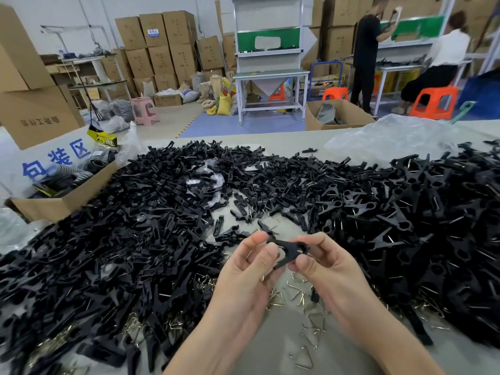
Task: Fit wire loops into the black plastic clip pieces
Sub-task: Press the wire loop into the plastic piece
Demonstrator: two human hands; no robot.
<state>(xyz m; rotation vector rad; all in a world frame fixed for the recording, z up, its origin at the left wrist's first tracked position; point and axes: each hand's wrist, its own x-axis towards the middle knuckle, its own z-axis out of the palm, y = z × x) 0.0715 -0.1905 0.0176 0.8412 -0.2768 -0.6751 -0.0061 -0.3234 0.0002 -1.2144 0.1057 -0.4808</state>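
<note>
Grey tabletop (pixel 270 347) runs across the whole foreground. It is buried under one sprawling heap of black clip pieces (pixel 135 239), far too many to count. Ten or more triangular wire loops (pixel 305 355) lie loose on the bare patch near the wrists, and others poke out from under the heap's edge.

Two hands meet above that patch and share a single V-shaped black clip (pixel 288 251), held clear of the table. The left hand (pixel 243 269) pinches the clip's left end between thumb and forefinger, palm turned inward. The right hand (pixel 327 266) pinches the right end the same way, its other fingers curled beneath. Both forearms come in from the bottom edge.

Whether a loop already sits in the held clip cannot be made out, because fingertips cover its ends.

One open cardboard box (pixel 62 201) stands at the table's left, its contents dark and indistinct. One crumpled clear plastic bag (pixel 392 136) lies at the far right. Beyond the table are one pink stool (pixel 144 109) and two people (pixel 366 50) at a bench, one standing and one seated, with stacked cartons behind them.
</note>
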